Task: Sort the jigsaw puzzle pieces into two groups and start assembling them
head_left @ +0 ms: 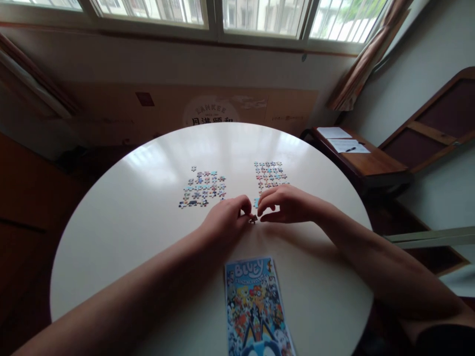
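My left hand (230, 212) rests over the middle of the table, thumb and fingers pinched on a small puzzle piece (254, 219). Close on its right, my right hand (282, 203) has its thumb and fingers apart, curved toward that piece, with nothing visible between them. Beyond the left hand lies a loose group of jigsaw pieces (200, 188), set out in rough rows. A second, tighter group of pieces (270, 173) sits beyond the right hand, which hides its near part. Nearer me, a colourful Bluey picture sheet (256, 301) lies flat.
The round white table (118, 247) carries everything. To the right stands a wooden desk (374, 163) with papers (343, 141) and a pen (351, 149). A large cardboard box (166, 106) stands against the wall below the windows (260, 17). A wooden chair back (438, 118) is at far right.
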Demonstrator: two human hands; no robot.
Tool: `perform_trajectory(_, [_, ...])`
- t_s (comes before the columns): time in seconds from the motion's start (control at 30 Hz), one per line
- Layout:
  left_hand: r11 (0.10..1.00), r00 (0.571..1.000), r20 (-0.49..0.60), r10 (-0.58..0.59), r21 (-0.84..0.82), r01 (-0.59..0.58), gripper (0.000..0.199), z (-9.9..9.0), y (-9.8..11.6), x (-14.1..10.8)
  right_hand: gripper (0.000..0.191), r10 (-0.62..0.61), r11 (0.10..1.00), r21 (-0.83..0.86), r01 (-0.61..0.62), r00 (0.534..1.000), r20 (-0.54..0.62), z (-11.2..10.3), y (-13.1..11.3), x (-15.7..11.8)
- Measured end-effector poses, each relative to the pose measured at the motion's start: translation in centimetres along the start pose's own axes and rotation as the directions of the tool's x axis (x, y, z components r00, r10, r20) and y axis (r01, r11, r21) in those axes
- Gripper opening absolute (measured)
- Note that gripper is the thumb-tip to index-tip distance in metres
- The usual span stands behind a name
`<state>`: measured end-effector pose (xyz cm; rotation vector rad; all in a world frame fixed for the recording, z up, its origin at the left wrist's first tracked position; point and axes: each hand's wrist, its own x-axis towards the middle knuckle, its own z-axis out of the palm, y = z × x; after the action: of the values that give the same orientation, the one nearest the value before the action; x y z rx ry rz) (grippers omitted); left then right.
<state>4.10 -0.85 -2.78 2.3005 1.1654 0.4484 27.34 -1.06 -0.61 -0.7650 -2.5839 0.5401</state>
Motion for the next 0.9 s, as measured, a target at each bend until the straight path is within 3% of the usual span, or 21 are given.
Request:
perform_trajectory(0.4, [0.999,0.999,-0.006,-0.034,-0.038,0.034,0.005,0.0,0.0,0.0,0.012,-0.038,0.982,-0.184,0.04,0.999,0.015,0.9,-0.3,0.0])
perform_trajectory(0.7, [0.998,1.0,-0.014,-0.009,-0.054,0.008,0.003,-0.1,-0.4,0.0,0.029,-0.078,0.905,-0.419,0.074,0.997,0.007,1.3,-1.7,0.6])
perform_trajectory(0.9, [0.99,0.992,-0.061,0.109,0.094,-0.103,0.014,0.0,-0.2,-0.4,0.013,0.044,0.973,-0.227,-0.043,0.999,0.001,-0.6,-0.6,-0.6])
